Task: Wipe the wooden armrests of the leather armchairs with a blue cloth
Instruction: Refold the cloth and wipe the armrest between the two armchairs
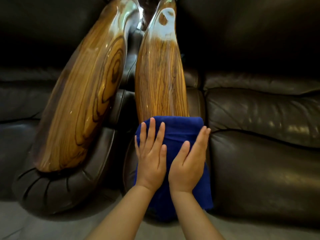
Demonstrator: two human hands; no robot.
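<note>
Head view looks down on two glossy wooden armrests side by side between dark leather armchairs. Blue cloth (174, 135) is draped over the near end of the right armrest (161, 80), hanging down the front of it toward the floor (34, 227). Left hand (150, 158) lies flat on the cloth's left half, fingers (152, 130) straight and spread, pressing rather than gripping. Right hand (188, 161) lies flat on the cloth's right half, fingers together and angled to the cloth's right edge, also not curled round anything. Both palms touch the cloth; neither hand pinches or bunches it. Hands sit just beside each other, thumbs near touching. Left armrest (83, 94) is bare, no cloth on it, well apart from both hands. Progress, as a judgement: wiping looks to be at the near end of the right armrest only; the long stretch of that armrest beyond the cloth is uncovered, with bright glare near its far end, so cannot tell if it has been wiped. Cannot tell that for the left armrest either; surface shine gives no clear sign. Left seat cushion (20, 101) and right seat cushion (259, 118) flank the armrests. Likely left to do: run the cloth up the length of the right armrest, then do the left one.
</note>
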